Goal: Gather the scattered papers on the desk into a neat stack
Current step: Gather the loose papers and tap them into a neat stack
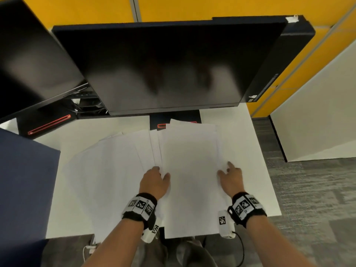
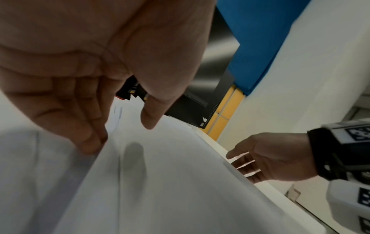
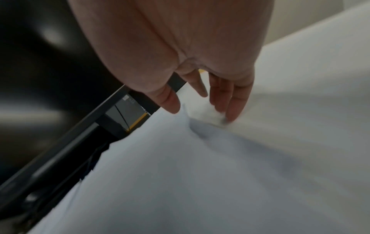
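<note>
Nearest, at desk (image 1: pixel 65 209) front edge: top sheet (image 1: pixel 190 180) overhangs the edge a little, squared-up w/ a few sheets under it. Left hand (image 1: pixel 155 181) laid on the top sheet's left border, fingers (image 2: pixel 90 139) mostly straight and close together, tips down on the paper edge where fanned sheets begin, thumb (image 2: pixel 149 117) apart and hovering just above the sheet; nothing pinched, far as left wrist view shows. Right hand (image 1: pixel 231 179) at the right border, fingers (image 3: pixel 234 107) spread loose and nearly straight, tips touching the sheet edge near desk surface; no curl round anything, tho blur in right wrist view hides exact contact. Progress, as a judgement: roughly midway. Right part of pile looks fairly aligned btwn both hands; left part not. Farther left and back: fanned papers (image 1: pixel 115 160) splayed out like a hand of cards, edges stepped, several corners poking toward the monitor base (image 1: pixel 174 117). Left to do, prob.: sweep the fan rightward under or onto the aligned part, then tap edges square. Beyond: dark monitor (image 1: pixel 163 64), second screen (image 1: pixel 28 60) at far left, yellow partition (image 1: pixel 192 6) behind.
</note>
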The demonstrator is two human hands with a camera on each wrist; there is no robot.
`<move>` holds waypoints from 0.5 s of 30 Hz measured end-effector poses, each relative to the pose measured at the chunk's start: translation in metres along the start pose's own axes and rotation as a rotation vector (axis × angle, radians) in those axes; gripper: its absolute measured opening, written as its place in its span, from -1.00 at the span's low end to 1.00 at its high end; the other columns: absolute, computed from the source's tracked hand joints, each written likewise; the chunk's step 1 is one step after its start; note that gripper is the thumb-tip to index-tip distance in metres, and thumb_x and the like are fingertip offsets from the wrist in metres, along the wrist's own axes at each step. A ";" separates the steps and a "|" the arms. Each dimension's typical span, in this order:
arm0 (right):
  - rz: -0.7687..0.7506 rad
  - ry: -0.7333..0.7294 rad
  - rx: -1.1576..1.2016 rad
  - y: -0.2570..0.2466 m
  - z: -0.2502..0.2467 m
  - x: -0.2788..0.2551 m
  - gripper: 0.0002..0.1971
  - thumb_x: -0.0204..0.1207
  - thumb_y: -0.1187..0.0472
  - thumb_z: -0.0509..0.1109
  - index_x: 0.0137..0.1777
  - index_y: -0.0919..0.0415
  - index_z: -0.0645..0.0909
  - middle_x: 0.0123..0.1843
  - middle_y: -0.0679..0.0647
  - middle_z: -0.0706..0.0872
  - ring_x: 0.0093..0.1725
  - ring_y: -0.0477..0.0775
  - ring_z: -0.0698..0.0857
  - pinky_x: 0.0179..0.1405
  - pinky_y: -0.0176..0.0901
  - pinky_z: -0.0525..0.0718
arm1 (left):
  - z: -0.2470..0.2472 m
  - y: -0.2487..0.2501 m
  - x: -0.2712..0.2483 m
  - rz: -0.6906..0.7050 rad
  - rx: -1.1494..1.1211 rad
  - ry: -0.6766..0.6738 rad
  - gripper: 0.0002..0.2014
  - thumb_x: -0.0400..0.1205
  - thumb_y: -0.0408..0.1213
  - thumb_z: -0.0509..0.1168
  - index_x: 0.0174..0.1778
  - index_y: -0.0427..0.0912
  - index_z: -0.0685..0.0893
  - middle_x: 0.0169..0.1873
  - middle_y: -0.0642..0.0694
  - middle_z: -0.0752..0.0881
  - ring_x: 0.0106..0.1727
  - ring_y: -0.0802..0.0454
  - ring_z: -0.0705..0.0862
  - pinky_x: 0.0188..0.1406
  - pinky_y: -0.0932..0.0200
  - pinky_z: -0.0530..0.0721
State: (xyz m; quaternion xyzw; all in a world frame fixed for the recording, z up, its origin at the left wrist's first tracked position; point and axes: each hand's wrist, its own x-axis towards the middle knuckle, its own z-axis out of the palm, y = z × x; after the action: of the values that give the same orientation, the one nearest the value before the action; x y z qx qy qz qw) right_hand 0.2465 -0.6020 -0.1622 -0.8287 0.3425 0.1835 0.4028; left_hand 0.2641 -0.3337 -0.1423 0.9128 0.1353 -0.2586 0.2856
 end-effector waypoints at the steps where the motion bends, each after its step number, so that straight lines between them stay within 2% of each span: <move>1: 0.016 0.031 0.000 0.005 -0.005 -0.006 -0.31 0.60 0.05 0.33 0.67 0.24 0.22 0.52 0.35 0.36 0.40 0.36 0.52 0.48 0.11 0.48 | 0.000 -0.005 -0.006 -0.002 0.036 0.001 -0.44 0.69 0.07 0.24 0.50 -0.24 0.55 0.26 -0.18 0.75 0.30 -0.16 0.69 0.29 0.08 0.59; 3: 0.025 0.026 -0.021 0.014 -0.005 -0.020 -0.32 0.62 0.06 0.33 0.67 0.29 0.20 0.52 0.36 0.30 0.31 0.34 0.54 0.37 -0.04 0.46 | 0.007 -0.011 -0.018 0.021 0.126 -0.036 -0.60 0.72 0.02 0.22 0.23 -0.24 0.68 0.14 -0.18 0.78 0.18 -0.16 0.73 0.05 0.15 0.56; 5: 0.009 -0.040 -0.068 0.019 0.006 -0.039 -0.28 0.63 0.06 0.33 0.69 0.28 0.12 0.54 0.36 0.30 0.33 0.34 0.54 0.33 -0.07 0.47 | 0.019 -0.011 -0.032 0.048 0.187 -0.060 -0.73 0.75 -0.07 0.18 -0.06 -0.18 0.64 0.03 -0.18 0.78 0.10 -0.17 0.75 -0.09 0.19 0.49; 6: -0.006 -0.073 -0.095 0.022 0.013 -0.046 -0.25 0.63 0.07 0.33 0.71 0.26 0.06 0.55 0.36 0.31 0.40 0.35 0.51 0.37 -0.04 0.47 | 0.024 -0.010 -0.039 0.060 0.190 -0.066 -0.75 0.76 -0.10 0.17 -0.09 -0.17 0.60 0.03 -0.17 0.77 0.10 -0.16 0.75 -0.10 0.19 0.49; 7: -0.018 -0.091 -0.109 0.025 0.019 -0.052 -0.22 0.63 0.09 0.33 0.72 0.25 0.01 0.56 0.36 0.31 0.45 0.36 0.49 0.41 -0.01 0.46 | 0.028 -0.010 -0.043 0.071 0.181 -0.064 -0.75 0.76 -0.09 0.17 -0.05 -0.17 0.62 0.06 -0.16 0.77 0.11 -0.14 0.74 -0.06 0.18 0.51; 9: -0.003 -0.089 -0.086 0.027 0.023 -0.057 -0.19 0.61 0.14 0.36 0.72 0.25 -0.03 0.59 0.35 0.29 0.49 0.37 0.45 0.45 0.04 0.43 | 0.024 -0.015 -0.044 0.074 0.099 -0.024 -0.64 0.72 0.03 0.21 0.24 -0.15 0.68 0.16 -0.12 0.75 0.19 -0.11 0.71 0.10 0.16 0.56; 11: 0.034 -0.072 -0.088 0.027 0.020 -0.053 -0.14 0.57 0.11 0.41 0.72 0.26 -0.03 0.60 0.36 0.26 0.52 0.39 0.41 0.49 0.11 0.40 | 0.001 -0.034 -0.036 0.035 -0.013 0.119 -0.51 0.64 0.13 0.30 0.40 -0.08 0.65 0.22 -0.13 0.73 0.26 -0.14 0.67 0.21 0.13 0.55; 13: 0.053 -0.029 -0.107 0.026 0.012 -0.043 -0.11 0.52 0.05 0.47 0.70 0.28 0.03 0.58 0.38 0.28 0.51 0.41 0.40 0.51 0.17 0.40 | -0.030 -0.065 -0.019 -0.090 -0.046 0.321 -0.40 0.56 0.16 0.38 0.45 -0.11 0.63 0.30 -0.25 0.68 0.32 -0.27 0.61 0.31 -0.05 0.55; 15: 0.066 0.026 -0.055 0.021 0.003 -0.029 -0.11 0.48 0.01 0.50 0.68 0.29 0.12 0.56 0.38 0.32 0.49 0.42 0.43 0.50 0.16 0.41 | -0.058 -0.096 -0.003 -0.291 -0.064 0.445 -0.25 0.48 0.20 0.40 0.50 -0.19 0.54 0.37 -0.35 0.58 0.37 -0.37 0.54 0.37 -0.20 0.52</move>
State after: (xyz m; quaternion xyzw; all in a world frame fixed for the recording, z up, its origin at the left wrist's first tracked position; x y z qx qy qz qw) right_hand 0.2108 -0.5964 -0.1588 -0.8300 0.3698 0.1952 0.3692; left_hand 0.2464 -0.2225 -0.1430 0.9086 0.3328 -0.0857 0.2374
